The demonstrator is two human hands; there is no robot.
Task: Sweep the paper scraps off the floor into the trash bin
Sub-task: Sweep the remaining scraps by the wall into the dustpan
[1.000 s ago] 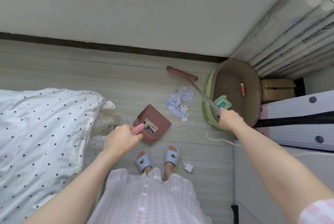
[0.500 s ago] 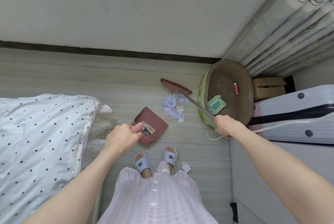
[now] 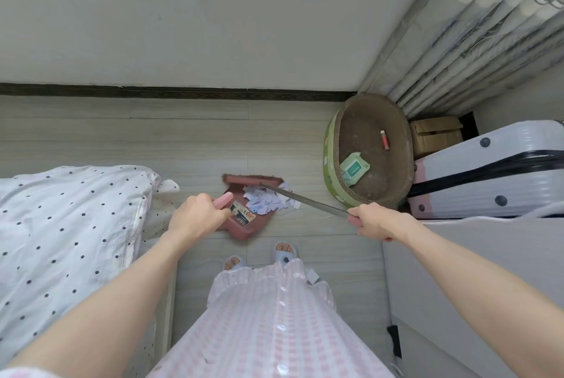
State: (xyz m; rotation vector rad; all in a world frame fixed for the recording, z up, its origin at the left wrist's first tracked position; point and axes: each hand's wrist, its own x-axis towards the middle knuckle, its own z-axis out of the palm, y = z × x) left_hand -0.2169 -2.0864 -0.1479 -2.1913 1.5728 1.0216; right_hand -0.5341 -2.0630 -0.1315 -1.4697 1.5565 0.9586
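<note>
My left hand (image 3: 197, 215) grips the pink handle of a dark red dustpan (image 3: 244, 223) that lies on the pale wood floor. My right hand (image 3: 377, 222) grips the grey metal stick of a broom whose red head (image 3: 252, 180) stands at the far edge of the pan. A heap of white and bluish paper scraps (image 3: 265, 201) lies at the pan's mouth, partly on it, just in front of the broom head. One scrap (image 3: 297, 204) lies on the floor right of the pan. The round green-sided bin (image 3: 331, 164) stands at the right, with a green wipes pack and a red tube inside.
A bed with a dotted white cover (image 3: 67, 231) fills the left. A white suitcase (image 3: 494, 173) and a cardboard box (image 3: 435, 135) stand right of the bin, below curtains (image 3: 488, 26). White furniture (image 3: 457, 271) is at my right. My slippered feet (image 3: 259, 255) stand behind the pan.
The broom head has swept toward me, pushing the scraps from the floor beside the bin onto the dustpan's mouth. The pan stays in my left hand's grip.
</note>
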